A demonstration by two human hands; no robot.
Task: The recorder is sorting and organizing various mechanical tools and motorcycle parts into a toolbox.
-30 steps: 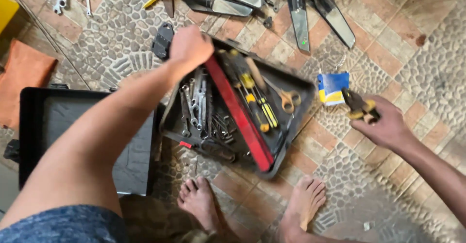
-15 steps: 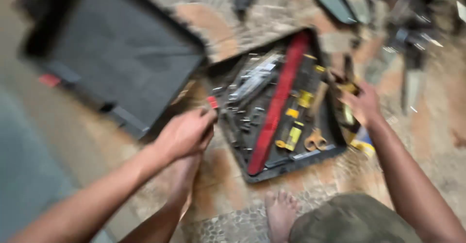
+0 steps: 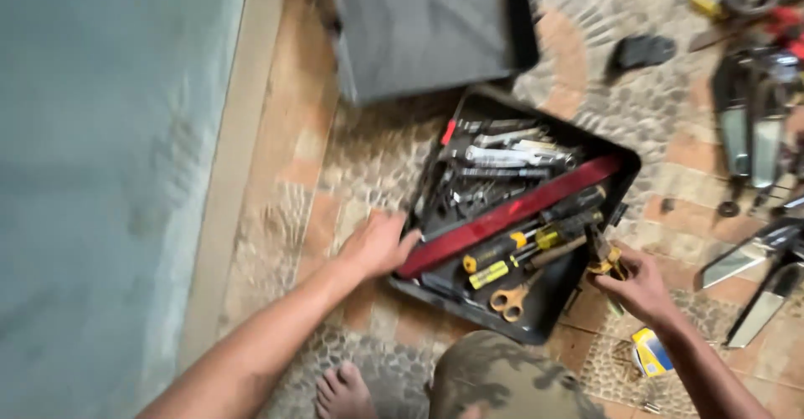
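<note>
On the patterned tile floor, a black tool tray (image 3: pixel 615 168) sits angled before the person, split by a red divider bar (image 3: pixel 511 214). Left hand (image 3: pixel 378 245) is spread and pressed on the tray's near-left rim. Right hand (image 3: pixel 638 283) is closed around yellow-handled pliers (image 3: pixel 605 256) at the tray's right edge. Tray holds wrenches (image 3: pixel 507 155), screwdrivers (image 3: pixel 536 233), scissors (image 3: pixel 509 300): likely heavy, rigid, contents loose and apt to slide. Best gripped by opposite rims, kept level.
</note>
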